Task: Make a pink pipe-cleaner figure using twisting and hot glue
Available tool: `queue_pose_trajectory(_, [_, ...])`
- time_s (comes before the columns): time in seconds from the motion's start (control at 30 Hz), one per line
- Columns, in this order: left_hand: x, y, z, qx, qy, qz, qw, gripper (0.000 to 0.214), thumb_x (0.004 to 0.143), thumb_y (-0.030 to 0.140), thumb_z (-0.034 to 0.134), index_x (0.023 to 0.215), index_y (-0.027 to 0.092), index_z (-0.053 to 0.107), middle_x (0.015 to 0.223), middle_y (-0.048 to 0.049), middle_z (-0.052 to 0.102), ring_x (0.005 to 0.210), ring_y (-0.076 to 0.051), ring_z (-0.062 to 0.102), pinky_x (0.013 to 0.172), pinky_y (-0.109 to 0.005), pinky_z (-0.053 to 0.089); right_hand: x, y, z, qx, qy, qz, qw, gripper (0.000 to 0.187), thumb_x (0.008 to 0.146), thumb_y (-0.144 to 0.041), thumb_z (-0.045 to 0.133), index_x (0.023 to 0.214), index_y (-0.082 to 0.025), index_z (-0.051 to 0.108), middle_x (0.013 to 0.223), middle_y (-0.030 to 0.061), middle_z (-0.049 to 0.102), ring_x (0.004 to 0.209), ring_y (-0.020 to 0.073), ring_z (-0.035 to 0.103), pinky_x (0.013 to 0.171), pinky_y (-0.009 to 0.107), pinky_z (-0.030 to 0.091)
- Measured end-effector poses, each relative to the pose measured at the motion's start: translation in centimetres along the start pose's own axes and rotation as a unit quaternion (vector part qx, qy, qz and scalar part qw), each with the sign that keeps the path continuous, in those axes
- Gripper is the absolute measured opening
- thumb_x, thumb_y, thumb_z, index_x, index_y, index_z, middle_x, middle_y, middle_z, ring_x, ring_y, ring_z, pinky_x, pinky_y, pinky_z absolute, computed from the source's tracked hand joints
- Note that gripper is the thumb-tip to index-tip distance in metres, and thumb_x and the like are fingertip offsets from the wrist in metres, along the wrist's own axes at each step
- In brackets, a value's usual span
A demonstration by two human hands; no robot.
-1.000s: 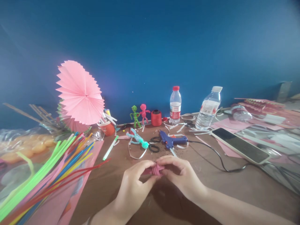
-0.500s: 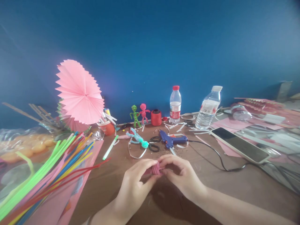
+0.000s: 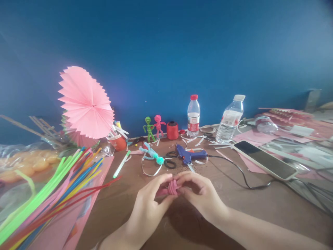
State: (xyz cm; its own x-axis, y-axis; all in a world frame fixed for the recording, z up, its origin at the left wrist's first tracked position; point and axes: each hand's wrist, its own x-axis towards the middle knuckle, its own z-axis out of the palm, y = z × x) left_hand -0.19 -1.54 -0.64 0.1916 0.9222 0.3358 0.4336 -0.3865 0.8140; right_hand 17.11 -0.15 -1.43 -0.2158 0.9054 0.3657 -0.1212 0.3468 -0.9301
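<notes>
Both hands meet low in the middle of the brown table (image 3: 260,211). My left hand (image 3: 149,205) and my right hand (image 3: 200,194) pinch a small pink coiled pipe cleaner (image 3: 171,188) between their fingertips, held just above the tabletop. The fingers of both hands are curled closed around it, hiding part of the coil. A blue glue gun (image 3: 189,156) lies just beyond the hands, its black cord (image 3: 244,180) trailing right.
A bundle of coloured pipe cleaners (image 3: 52,194) lies at the left, behind it a pink paper fan (image 3: 85,104). Small pipe-cleaner figures (image 3: 153,127), a red spool (image 3: 172,131), two water bottles (image 3: 194,115) and a phone (image 3: 264,160) stand further back. A light-blue figure (image 3: 152,155) lies near the glue gun.
My fingers have shifted slightly on the pink coil, turning it a little between them. The view has tilted down a touch. Nothing else on the table has moved.
</notes>
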Motion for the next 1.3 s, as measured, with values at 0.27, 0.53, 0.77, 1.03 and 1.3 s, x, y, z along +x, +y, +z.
queue_pose_trajectory(0.27, [0.3, 1.1, -0.3, 0.035, 0.007, 0.065, 0.997, 0.015, 0.073, 0.014, 0.066, 0.085, 0.024, 0.066, 0.095, -0.0022, 0.065, 0.087, -0.016, 0.064, 0.076, -0.023, 0.053, -0.3, 0.5, 0.0, -0.027, -0.001, 0.002, 1.000, 0.033, 0.075, -0.001, 0.057, 0.096, -0.026, 0.063, 0.089, -0.0014, 0.068, 0.085, 0.0127, 0.064, 0.080, 0.024, 0.051])
queue_pose_trajectory(0.53, [0.3, 1.0, -0.1, 0.005, 0.002, 0.022, 1.000, 0.010, 0.075, 0.016, 0.065, 0.083, 0.022, 0.063, 0.087, -0.0010, 0.067, 0.080, -0.016, 0.065, 0.074, -0.024, 0.054, -0.2, 0.4, -0.1, -0.028, -0.010, 0.020, 0.999, 0.030, 0.077, -0.006, 0.058, 0.100, -0.025, 0.063, 0.097, 0.0011, 0.067, 0.090, 0.0144, 0.064, 0.084, 0.026, 0.051])
queue_pose_trajectory(0.77, [0.1, 0.9, -0.1, 0.025, 0.002, 0.005, 1.000, 0.009, 0.074, 0.018, 0.065, 0.082, 0.022, 0.063, 0.085, 0.0003, 0.069, 0.079, -0.016, 0.066, 0.075, -0.025, 0.054, -0.2, 0.3, -0.2, -0.053, -0.014, -0.006, 0.999, 0.030, 0.075, -0.004, 0.057, 0.096, -0.024, 0.065, 0.096, 0.0015, 0.066, 0.091, 0.0140, 0.063, 0.083, 0.024, 0.051])
queue_pose_trajectory(1.03, [0.2, 0.7, -0.1, -0.014, -0.005, -0.010, 1.000, 0.010, 0.075, 0.018, 0.064, 0.084, 0.022, 0.062, 0.083, 0.0000, 0.067, 0.076, -0.015, 0.065, 0.073, -0.024, 0.055, -0.1, 0.2, -0.1, -0.056, -0.024, -0.010, 0.998, 0.033, 0.075, 0.000, 0.054, 0.094, -0.026, 0.066, 0.099, 0.0007, 0.066, 0.093, 0.0141, 0.063, 0.083, 0.023, 0.051])
queue_pose_trajectory(1.3, [0.1, 0.4, 0.1, 0.005, 0.010, 0.024, 1.000, 0.029, 0.074, 0.015, 0.065, 0.100, 0.025, 0.063, 0.094, -0.0014, 0.067, 0.084, -0.016, 0.065, 0.075, -0.024, 0.054, -0.1, 0.0, -0.2, -0.063, -0.024, -0.029, 0.997, 0.032, 0.075, 0.001, 0.054, 0.091, -0.025, 0.066, 0.097, 0.0010, 0.066, 0.093, 0.0140, 0.062, 0.084, 0.024, 0.050])
